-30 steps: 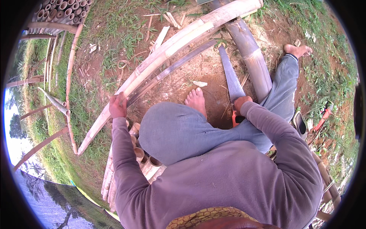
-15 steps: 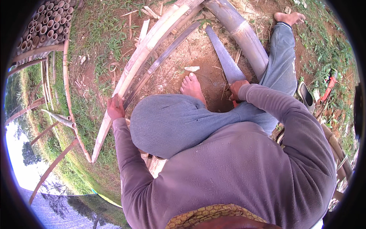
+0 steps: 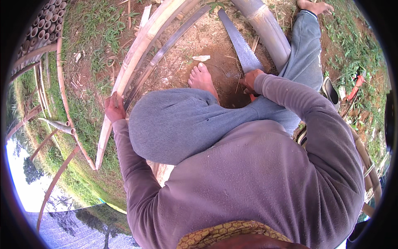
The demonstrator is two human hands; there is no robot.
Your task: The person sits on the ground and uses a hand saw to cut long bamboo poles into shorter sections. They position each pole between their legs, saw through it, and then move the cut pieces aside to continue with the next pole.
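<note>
My left hand (image 3: 113,107) grips a long pale split bamboo strip (image 3: 137,54) that runs up and to the right across the ground. My right hand (image 3: 250,79) is closed on the handle of a hand saw, whose toothed blade (image 3: 239,41) points up and away over bare soil. A thick bamboo pole (image 3: 267,31) lies just right of the blade. My bare foot (image 3: 202,79) rests on the dirt between the strip and the saw. My grey-trousered knee (image 3: 178,124) fills the middle of the view.
A darker bamboo slat (image 3: 166,50) lies beside the pale strip. A stack of bamboo tubes, seen end-on (image 3: 39,23), sits at the upper left, with thin curved bamboo strips (image 3: 62,87) on the grass. A dark sandal (image 3: 330,91) and a red-handled tool (image 3: 354,89) lie at the right.
The view has tilted down and toward me, so everything sits higher in the picture. Both hands keep their grips; the saw blade looks angled slightly more upright.
</note>
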